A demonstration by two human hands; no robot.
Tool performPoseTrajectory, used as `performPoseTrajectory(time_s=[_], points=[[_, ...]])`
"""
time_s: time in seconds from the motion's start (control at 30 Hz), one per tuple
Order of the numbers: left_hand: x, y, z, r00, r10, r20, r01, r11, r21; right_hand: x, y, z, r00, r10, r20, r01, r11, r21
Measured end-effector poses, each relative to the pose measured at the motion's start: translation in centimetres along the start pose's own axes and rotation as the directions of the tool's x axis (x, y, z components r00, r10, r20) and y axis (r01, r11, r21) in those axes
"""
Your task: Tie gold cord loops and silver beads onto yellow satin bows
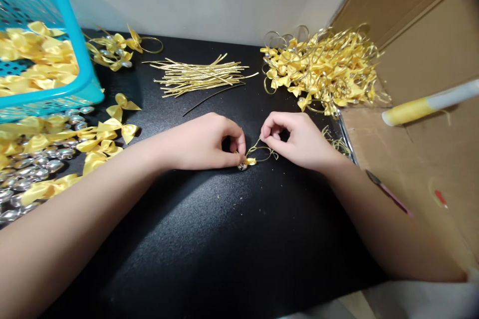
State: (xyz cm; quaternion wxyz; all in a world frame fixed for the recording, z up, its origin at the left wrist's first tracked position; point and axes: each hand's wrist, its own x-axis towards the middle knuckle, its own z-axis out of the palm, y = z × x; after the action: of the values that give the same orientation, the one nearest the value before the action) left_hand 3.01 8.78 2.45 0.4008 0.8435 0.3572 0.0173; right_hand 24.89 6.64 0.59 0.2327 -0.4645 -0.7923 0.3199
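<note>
Over the middle of the black table, my left hand (pixel 215 142) pinches a small yellow bow (pixel 250 161), most of it hidden by the fingers. Just below the fingertips shows a silver bell-like piece (pixel 242 166). A loop of gold cord (pixel 262 159) runs from the bow toward my right hand (pixel 295 137). Thumb and forefinger of that hand are closed on the cord, a little above the loop. Beyond both hands lies a bundle of cut gold cords (pixel 202 76), with one dark thin strand (pixel 213 97) beside it.
At left, a turquoise basket (pixel 88 79) holds yellow bows; more bows (pixel 121 107) and silver beads (pixel 41 162) lie near it. A small cluster of looped bows (pixel 116 52) sits behind. A large looped pile (pixel 325 67), cardboard (pixel 404 134), a yellow-white roll (pixel 426 104) and pink-handled tool (pixel 389 192) are right.
</note>
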Motion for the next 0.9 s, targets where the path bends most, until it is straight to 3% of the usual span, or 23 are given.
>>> performPoseTrajectory(time_s=[0.4,0.57,0.73,0.9], points=[[0.1,-0.2,0.3,0.984,0.175,0.034,-0.175,0.985,0.003,-0.1,0.0,-0.2,0.998,0.018,0.057,-0.017,1.0,-0.009],[0.2,-0.6,-0.2,0.964,0.267,0.005,-0.266,0.961,-0.08,-0.1,0.0,-0.5,0.995,0.033,0.094,-0.033,0.999,-0.008],[0.1,-1.9,-0.7,0.97,0.22,-0.099,-0.235,0.958,-0.167,-0.1,-0.1,-1.2,0.99,0.049,0.131,-0.057,0.997,0.06],[0.2,-3.0,-0.8,0.968,0.2,-0.152,-0.218,0.969,-0.115,-0.2,-0.3,-1.6,0.986,0.039,0.165,-0.061,0.99,0.13]])
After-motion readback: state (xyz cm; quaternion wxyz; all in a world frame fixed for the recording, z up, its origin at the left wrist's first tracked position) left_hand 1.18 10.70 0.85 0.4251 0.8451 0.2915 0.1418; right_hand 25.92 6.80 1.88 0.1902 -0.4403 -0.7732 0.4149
